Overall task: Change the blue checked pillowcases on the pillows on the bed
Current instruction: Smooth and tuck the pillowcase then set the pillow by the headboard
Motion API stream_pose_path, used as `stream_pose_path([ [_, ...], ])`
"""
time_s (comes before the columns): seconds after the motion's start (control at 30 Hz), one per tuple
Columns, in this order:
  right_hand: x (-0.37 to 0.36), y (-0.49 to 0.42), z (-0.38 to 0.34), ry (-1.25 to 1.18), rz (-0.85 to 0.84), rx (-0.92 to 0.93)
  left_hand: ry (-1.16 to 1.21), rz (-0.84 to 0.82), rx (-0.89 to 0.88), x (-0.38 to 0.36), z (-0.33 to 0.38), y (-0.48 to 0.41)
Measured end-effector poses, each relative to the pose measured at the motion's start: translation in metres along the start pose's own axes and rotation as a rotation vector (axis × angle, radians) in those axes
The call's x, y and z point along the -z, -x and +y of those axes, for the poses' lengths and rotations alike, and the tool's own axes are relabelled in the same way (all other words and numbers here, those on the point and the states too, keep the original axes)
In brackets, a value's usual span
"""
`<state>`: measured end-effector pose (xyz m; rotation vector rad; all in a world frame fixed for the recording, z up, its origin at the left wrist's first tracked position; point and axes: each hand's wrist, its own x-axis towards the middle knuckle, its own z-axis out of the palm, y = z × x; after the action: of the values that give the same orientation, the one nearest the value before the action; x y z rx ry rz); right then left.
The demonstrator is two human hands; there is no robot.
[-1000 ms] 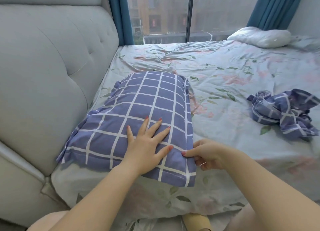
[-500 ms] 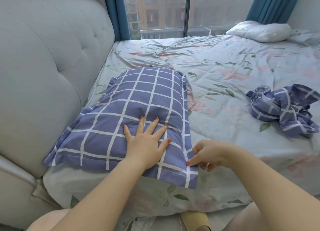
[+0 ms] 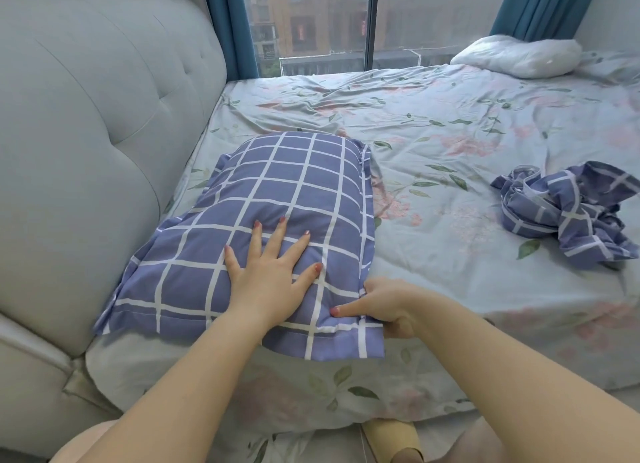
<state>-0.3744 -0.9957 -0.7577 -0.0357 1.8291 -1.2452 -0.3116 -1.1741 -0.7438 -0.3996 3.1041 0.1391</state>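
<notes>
Palm down, the left hand (image 3: 273, 279) is pressing on the near half of the checked pillow (image 3: 298, 178). Its fingers are spreading wide and denting the cloth, and the forearm is reaching in from the lower left. The right hand (image 3: 384, 306) is pinching the flat border at the pillow's near right corner. One finger is lying along the top of the cloth, and the rest seem to be curling beneath it, out of sight. Its forearm is coming in from the lower right. The pillow is lying lengthwise on the flowered sheet (image 3: 433, 123), with its left edge resting against the padded grey headboard (image 3: 86, 133) and its near end close to the mattress edge. Well apart on the right, a loose pillowcase (image 3: 568, 213) of the same check is lying crumpled on the sheet. A bare white pillow (image 3: 516, 55) is resting at the far corner by the window.
</notes>
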Motion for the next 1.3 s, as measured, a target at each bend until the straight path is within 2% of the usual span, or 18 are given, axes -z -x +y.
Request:
stream_pose_path([
  [0.1,0.003,0.004,-0.002,-0.021,-0.067,-0.013,0.053,0.018,0.015,0.002,-0.004,0.001],
  [0.17,0.004,0.001,-0.003,-0.069,-0.089,-0.002,0.122,0.125,0.025,0.005,-0.006,0.005],
  [0.23,0.005,-0.001,-0.007,-0.122,-0.102,0.031,0.283,0.254,0.037,0.013,-0.01,0.01],
  [0.27,0.006,-0.004,-0.009,-0.177,-0.085,0.054,0.395,0.261,0.072,0.018,-0.013,0.012],
  [0.33,0.006,-0.008,-0.017,-0.312,0.008,0.077,0.507,0.143,0.197,0.027,-0.021,0.016],
  [0.47,0.004,-0.028,-0.031,-0.472,0.223,0.142,0.724,-0.381,0.478,0.044,-0.038,0.039],
  [0.53,0.006,-0.045,-0.036,-0.561,0.277,0.151,0.69,-0.554,0.522,0.049,-0.049,0.05],
  [0.6,0.008,-0.054,-0.043,-0.623,0.322,0.154,0.671,-0.631,0.531,0.049,-0.057,0.055],
  [0.7,0.01,-0.071,-0.048,-0.665,0.348,0.161,0.769,-0.645,0.527,0.044,-0.054,0.054],
  [0.83,0.003,-0.08,-0.055,-0.722,0.429,0.246,0.997,-0.491,0.575,0.03,-0.046,0.037],
  [0.97,-0.016,-0.061,-0.072,-0.845,0.501,0.478,1.199,-0.213,0.69,0.017,-0.049,0.01],
  [1.03,-0.029,-0.045,-0.077,-0.889,0.483,0.574,1.267,-0.026,0.633,0.014,-0.052,-0.001],
  [1.13,-0.05,-0.013,-0.071,-0.944,0.386,0.607,1.309,0.241,0.545,0.019,-0.054,-0.01],
  [1.2,-0.058,-0.001,-0.056,-0.929,0.348,0.603,1.431,0.311,0.514,0.024,-0.052,-0.013],
  [1.3,-0.058,0.004,-0.043,-0.84,0.322,0.494,1.493,0.289,0.504,0.023,-0.056,-0.014],
])
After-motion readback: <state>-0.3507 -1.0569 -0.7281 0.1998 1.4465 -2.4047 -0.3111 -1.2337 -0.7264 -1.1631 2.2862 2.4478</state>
